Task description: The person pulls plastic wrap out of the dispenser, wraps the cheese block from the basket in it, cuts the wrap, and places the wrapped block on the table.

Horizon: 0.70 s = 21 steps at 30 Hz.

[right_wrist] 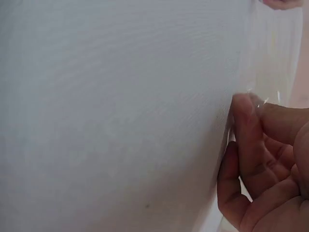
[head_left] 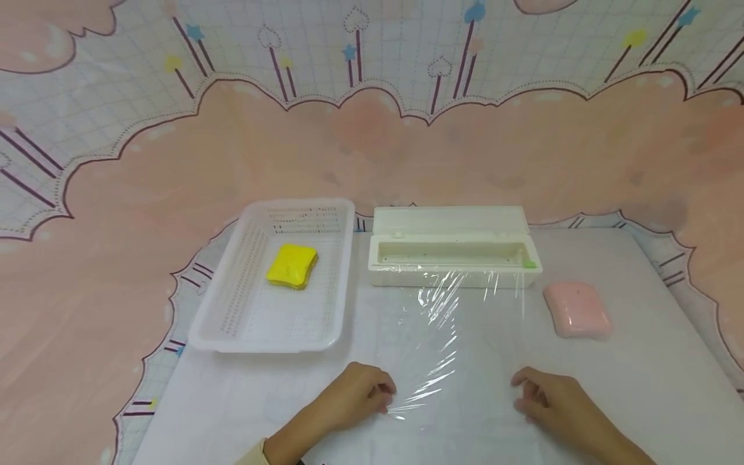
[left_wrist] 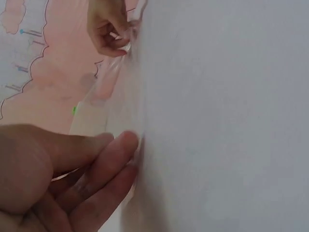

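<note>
A sheet of clear cling film (head_left: pixel 433 349) stretches over the table from a white cling film dispenser (head_left: pixel 456 278), whose lid stands raised at the back. At the sheet's near left corner, my left hand (head_left: pixel 360 397) pinches the film between thumb and fingers. My right hand (head_left: pixel 552 400) pinches the opposite near corner. In the left wrist view, the thumb meets the fingertips (left_wrist: pixel 128 141) at the film's edge. The right wrist view shows the other fingertips (right_wrist: pixel 244 104) pressed together on the film, close to the white tabletop.
A white plastic basket (head_left: pixel 200 332) at the left holds a yellow sponge-like block (head_left: pixel 292 265). Right of the dispenser lies a pink cushion-shaped block (head_left: pixel 578 310). A green piece (head_left: pixel 529 263) sits at the dispenser's right end. Patterned cloth (head_left: pixel 407 155) hangs behind the white table (head_left: pixel 657 361).
</note>
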Each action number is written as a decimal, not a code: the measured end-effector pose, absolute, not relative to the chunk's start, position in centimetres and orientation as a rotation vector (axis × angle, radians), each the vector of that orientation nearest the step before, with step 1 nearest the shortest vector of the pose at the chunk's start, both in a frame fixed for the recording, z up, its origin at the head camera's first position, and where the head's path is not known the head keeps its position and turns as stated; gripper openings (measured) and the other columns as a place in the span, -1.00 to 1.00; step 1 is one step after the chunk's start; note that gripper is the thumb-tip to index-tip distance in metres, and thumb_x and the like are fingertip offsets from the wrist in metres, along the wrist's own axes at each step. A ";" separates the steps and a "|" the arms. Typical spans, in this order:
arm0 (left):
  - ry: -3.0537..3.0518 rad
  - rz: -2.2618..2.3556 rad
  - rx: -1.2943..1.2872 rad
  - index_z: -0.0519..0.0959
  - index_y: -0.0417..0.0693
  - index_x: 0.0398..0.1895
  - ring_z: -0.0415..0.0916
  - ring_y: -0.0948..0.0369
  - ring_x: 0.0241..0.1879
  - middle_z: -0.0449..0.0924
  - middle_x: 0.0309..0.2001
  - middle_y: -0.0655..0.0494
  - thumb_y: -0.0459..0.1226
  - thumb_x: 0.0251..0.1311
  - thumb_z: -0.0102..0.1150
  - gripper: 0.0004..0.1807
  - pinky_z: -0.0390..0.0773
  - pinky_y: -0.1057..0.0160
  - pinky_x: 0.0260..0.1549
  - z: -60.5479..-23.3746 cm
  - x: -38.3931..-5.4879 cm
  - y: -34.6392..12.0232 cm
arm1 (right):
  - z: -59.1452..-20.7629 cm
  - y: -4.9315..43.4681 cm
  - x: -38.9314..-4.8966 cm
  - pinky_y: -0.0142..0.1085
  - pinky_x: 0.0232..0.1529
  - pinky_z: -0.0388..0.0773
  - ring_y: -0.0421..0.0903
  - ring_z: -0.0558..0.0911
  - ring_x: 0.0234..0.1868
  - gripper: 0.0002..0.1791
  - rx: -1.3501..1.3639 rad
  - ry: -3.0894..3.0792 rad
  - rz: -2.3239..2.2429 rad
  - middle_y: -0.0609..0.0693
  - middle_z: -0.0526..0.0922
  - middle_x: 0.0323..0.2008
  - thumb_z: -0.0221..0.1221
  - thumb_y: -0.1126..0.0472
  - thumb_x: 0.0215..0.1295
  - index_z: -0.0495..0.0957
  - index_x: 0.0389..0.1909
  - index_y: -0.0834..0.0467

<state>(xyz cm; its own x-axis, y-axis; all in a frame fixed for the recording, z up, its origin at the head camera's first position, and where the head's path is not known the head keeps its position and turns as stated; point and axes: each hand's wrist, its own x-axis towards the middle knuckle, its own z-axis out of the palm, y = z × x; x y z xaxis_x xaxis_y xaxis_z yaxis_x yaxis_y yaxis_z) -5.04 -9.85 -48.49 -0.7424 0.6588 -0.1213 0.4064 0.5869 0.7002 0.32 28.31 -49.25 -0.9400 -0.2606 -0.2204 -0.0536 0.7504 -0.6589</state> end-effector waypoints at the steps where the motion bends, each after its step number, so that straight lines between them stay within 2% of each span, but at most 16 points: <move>1: 2.459 0.974 0.829 0.75 -0.04 -0.28 0.50 0.61 -0.51 0.68 -0.48 0.35 -0.39 0.24 0.33 -0.92 0.53 0.52 -0.37 -48.6 -5.0 -9.7 | -49.3 28.1 0.3 -0.46 -0.39 0.49 -0.43 0.44 -0.49 -0.69 -0.245 2.673 -0.956 -0.31 0.54 -0.47 0.39 0.11 0.23 0.62 -0.04 0.05; 3: 2.497 0.991 0.822 0.76 -0.03 -0.36 0.48 0.61 -0.55 0.68 -0.54 0.35 -0.41 0.18 0.36 -0.91 0.51 0.53 -0.42 -48.8 -4.9 -9.4 | -49.4 27.9 0.4 -0.45 -0.39 0.44 -0.43 0.39 -0.48 -0.65 -0.254 2.720 -0.897 -0.32 0.48 -0.48 0.44 0.09 0.15 0.63 -0.06 0.02; 9: 2.662 0.751 1.005 0.80 0.06 -0.40 0.40 0.53 -0.43 0.72 -0.46 0.37 -0.41 0.06 0.45 -0.86 0.43 0.58 -0.35 -48.5 -4.7 -8.7 | -49.0 27.2 0.2 -0.42 -0.35 0.38 -0.39 0.34 -0.41 -0.47 -0.150 2.763 -0.681 -0.26 0.39 -0.45 0.53 -0.03 -0.03 0.63 0.00 -0.05; 15: 2.703 0.503 1.091 0.76 0.11 -0.26 0.34 0.42 -0.29 0.50 -0.33 0.36 -0.25 0.08 0.51 -0.84 0.44 0.52 -0.26 -48.3 -4.7 -8.8 | -48.4 27.2 -0.3 -0.42 -0.41 0.36 -0.33 0.34 -0.32 -0.25 -0.212 2.898 -0.421 -0.25 0.35 -0.27 0.58 -0.23 -0.27 0.62 0.01 -0.04; 18: 2.722 0.447 1.163 0.76 0.16 -0.20 0.32 0.39 -0.25 0.47 -0.28 0.36 -0.10 0.08 0.52 -0.78 0.41 0.52 -0.26 -48.5 -4.6 -9.2 | -48.2 27.2 -0.5 -0.36 -0.32 0.50 -0.24 0.43 -0.18 -0.23 -0.344 3.017 -0.394 -0.17 0.44 -0.11 0.55 -0.31 -0.25 0.63 0.01 -0.03; 21: 2.792 0.367 1.267 0.73 0.22 -0.06 0.38 0.31 -0.10 0.50 -0.12 0.29 0.04 0.14 0.45 -0.67 0.45 0.43 -0.19 -48.6 -5.0 -9.5 | -48.2 27.2 -1.0 -0.11 -0.08 0.63 -0.02 0.49 0.10 -0.17 -0.521 3.145 -0.377 0.00 0.48 0.15 0.50 -0.35 -0.12 0.58 0.14 0.01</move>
<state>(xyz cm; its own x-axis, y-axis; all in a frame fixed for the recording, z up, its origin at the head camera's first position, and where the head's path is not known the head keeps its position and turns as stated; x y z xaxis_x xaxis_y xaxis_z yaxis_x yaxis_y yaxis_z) -5.02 -9.54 -48.56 -0.6619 0.7480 0.0487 0.7352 0.6352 0.2368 -0.98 27.20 -48.21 -0.9451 -0.3096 0.1049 -0.3256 0.9199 -0.2186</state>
